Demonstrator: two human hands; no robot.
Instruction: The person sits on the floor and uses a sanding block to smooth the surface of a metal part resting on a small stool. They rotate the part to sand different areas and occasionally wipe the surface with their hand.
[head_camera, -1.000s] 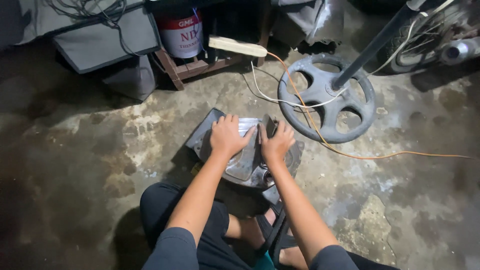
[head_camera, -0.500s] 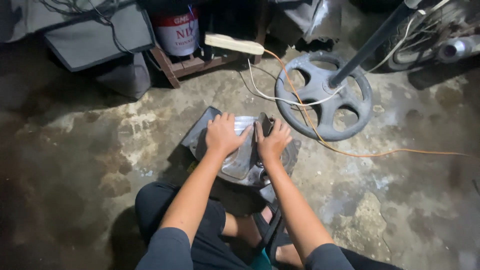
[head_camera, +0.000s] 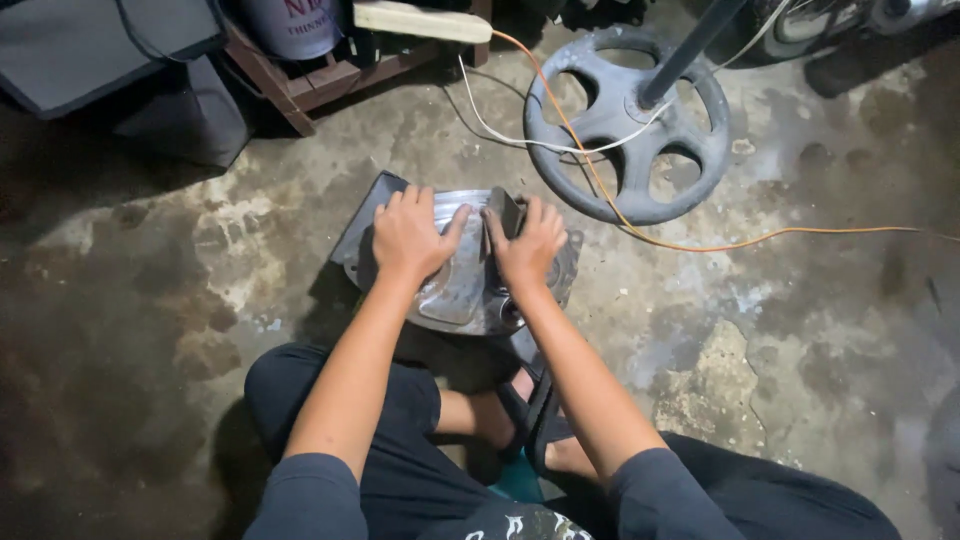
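Both palms down on metal engine cover (head_camera: 462, 285): left hand (head_camera: 408, 236) spread flat, right hand (head_camera: 530, 245) gripping dark sanding block (head_camera: 504, 211) between them, directly ahead on concrete floor (head_camera: 150, 300).

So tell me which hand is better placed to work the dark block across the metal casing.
Right. The right hand already has the dark block at its fingers, while the left hand lies flat, steadying the metal casing.

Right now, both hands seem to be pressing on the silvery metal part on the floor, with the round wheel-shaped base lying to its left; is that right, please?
Not quite. Both the left hand and right hand do rest on the metal part, but the wheel-shaped base lies to its right and farther off, not its left, as the head view shows.
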